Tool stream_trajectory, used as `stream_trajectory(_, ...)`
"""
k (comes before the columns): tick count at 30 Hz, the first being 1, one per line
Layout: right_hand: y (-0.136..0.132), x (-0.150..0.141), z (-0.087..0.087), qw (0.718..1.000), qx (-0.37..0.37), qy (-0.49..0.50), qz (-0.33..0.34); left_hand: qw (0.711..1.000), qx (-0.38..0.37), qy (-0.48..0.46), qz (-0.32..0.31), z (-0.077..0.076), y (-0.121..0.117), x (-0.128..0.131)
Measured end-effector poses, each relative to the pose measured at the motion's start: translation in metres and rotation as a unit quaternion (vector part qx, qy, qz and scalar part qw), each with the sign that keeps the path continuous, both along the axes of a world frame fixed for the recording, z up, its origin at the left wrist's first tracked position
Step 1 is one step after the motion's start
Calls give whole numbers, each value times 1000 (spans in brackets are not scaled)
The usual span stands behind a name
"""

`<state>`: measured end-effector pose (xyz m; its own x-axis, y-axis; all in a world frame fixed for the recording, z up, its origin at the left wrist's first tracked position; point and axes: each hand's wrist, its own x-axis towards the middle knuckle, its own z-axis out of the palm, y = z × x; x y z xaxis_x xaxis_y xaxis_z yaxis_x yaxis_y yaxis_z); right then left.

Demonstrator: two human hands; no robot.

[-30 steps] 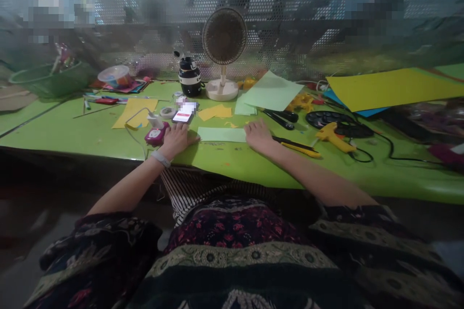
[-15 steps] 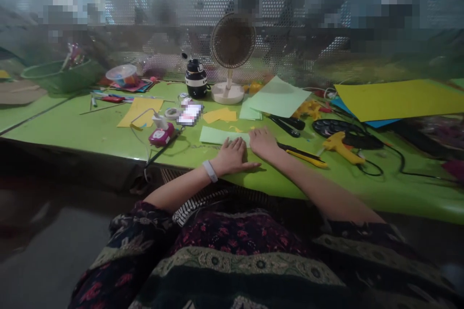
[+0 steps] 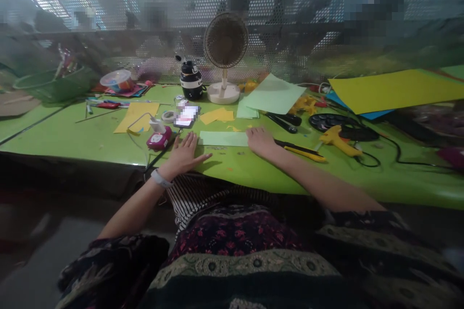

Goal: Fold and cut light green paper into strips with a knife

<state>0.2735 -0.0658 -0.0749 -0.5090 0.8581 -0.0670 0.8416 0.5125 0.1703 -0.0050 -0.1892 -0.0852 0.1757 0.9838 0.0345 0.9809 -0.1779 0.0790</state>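
Note:
A pale green paper strip (image 3: 223, 138) lies flat on the green table (image 3: 90, 137). My left hand (image 3: 184, 154) rests flat on the table just left of the strip's left end, fingers spread and holding nothing. My right hand (image 3: 260, 139) lies palm down on the strip's right end, fingers flat as far as I can see. A white band is on my left wrist.
A pink device (image 3: 158, 138), a phone (image 3: 185, 117) and tape roll (image 3: 168, 116) lie left of the strip. A yellow utility knife (image 3: 302, 151), black scissors (image 3: 284, 121), yellow glue gun (image 3: 338, 137) with cable sit right. A fan (image 3: 225, 53), black jar (image 3: 190, 79), paper sheets stand behind.
My left hand slid right along the strip until it met my right hand, then moved back left past the strip's left end. My right hand stayed on the right end.

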Motion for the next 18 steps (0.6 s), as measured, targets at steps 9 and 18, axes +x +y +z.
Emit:
stream_trajectory(9,-7,-15,15,997,35,72,25,994,-36,-10,-103,-4,26,79)
stream_trajectory(18,-6,-61,6,994,-3,108,32,991,-59,-20,-120,-1,41,89)
